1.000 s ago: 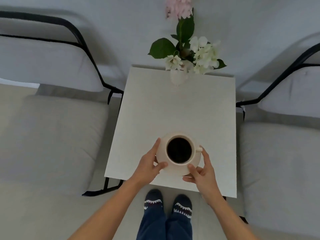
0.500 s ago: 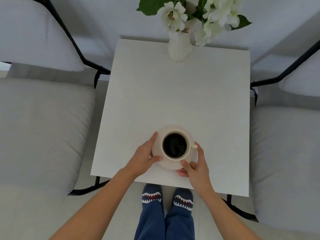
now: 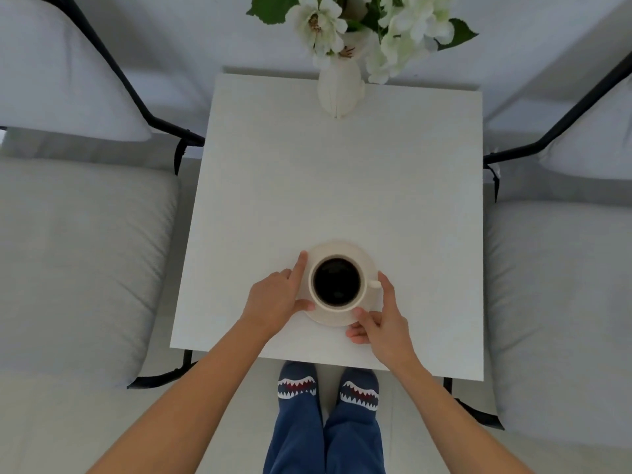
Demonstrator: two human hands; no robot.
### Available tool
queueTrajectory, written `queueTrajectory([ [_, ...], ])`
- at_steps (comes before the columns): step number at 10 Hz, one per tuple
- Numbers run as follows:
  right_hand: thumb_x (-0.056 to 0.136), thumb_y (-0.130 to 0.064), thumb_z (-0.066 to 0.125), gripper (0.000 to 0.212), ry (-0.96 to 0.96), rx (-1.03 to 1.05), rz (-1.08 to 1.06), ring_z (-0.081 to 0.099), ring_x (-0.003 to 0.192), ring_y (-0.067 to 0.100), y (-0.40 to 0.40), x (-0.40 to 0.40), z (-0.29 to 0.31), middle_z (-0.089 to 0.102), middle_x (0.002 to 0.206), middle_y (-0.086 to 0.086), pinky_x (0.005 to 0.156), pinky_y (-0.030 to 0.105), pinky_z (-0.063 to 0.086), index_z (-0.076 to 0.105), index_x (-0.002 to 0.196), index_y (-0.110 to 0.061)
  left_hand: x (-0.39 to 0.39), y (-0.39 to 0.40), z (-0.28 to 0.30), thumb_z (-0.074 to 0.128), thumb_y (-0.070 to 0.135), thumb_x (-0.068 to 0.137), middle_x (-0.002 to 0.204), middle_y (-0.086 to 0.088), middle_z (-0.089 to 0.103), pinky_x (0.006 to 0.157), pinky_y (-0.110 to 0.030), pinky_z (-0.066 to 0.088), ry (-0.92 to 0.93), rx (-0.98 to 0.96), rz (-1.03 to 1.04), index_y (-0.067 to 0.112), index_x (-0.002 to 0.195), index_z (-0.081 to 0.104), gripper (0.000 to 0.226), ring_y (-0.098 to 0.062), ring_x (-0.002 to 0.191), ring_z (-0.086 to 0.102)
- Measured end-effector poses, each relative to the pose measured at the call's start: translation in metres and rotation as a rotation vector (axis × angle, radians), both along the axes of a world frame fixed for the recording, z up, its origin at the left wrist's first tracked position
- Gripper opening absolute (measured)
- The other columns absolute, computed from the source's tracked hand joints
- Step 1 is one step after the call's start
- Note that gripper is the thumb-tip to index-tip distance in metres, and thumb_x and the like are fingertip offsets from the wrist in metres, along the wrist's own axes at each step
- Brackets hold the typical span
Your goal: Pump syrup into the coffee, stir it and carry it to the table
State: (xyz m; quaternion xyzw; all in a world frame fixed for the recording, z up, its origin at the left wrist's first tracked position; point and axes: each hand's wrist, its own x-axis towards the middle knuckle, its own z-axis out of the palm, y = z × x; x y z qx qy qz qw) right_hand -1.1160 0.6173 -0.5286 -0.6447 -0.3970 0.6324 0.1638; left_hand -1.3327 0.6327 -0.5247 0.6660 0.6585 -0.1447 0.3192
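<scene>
A cream cup (image 3: 337,285) full of black coffee stands on a cream saucer (image 3: 362,256), near the front of the white square table (image 3: 342,186). The cup's handle points right. My left hand (image 3: 277,299) holds the saucer's left rim, forefinger stretched along the edge and thumb at the front. My right hand (image 3: 383,319) grips the saucer's right front rim, thumb on top and fingers underneath. I cannot tell whether the saucer rests on the table or hovers just above it.
A cream vase (image 3: 338,92) of white flowers stands at the table's far edge. Grey cushioned chairs with black frames flank the table, left (image 3: 78,244) and right (image 3: 561,295). My feet in shark-pattern socks (image 3: 328,388) stand at the table's front edge.
The cup and saucer have travelled a little farther over the table with both hands still on the saucer. My head has come closer and lower, so the table fills more of the view.
</scene>
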Motion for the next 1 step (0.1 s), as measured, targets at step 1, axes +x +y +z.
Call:
queueTrajectory([
  [1, 0.100, -0.008, 0.053, 0.083, -0.002, -0.079, 0.130, 0.070, 0.062, 0.019, 0.0051, 0.0064, 0.0077, 0.072, 0.084, 0.016, 0.063, 0.026, 0.062, 0.001, 0.156, -0.040, -0.0030, -0.0019, -0.0026, 0.053, 0.057, 0.097, 0.119, -0.008, 0.063, 0.077, -0.037, 0.054, 0.057, 0.010, 0.011, 0.023, 0.163, -0.008, 0.096, -0.025, 0.103, 0.065],
])
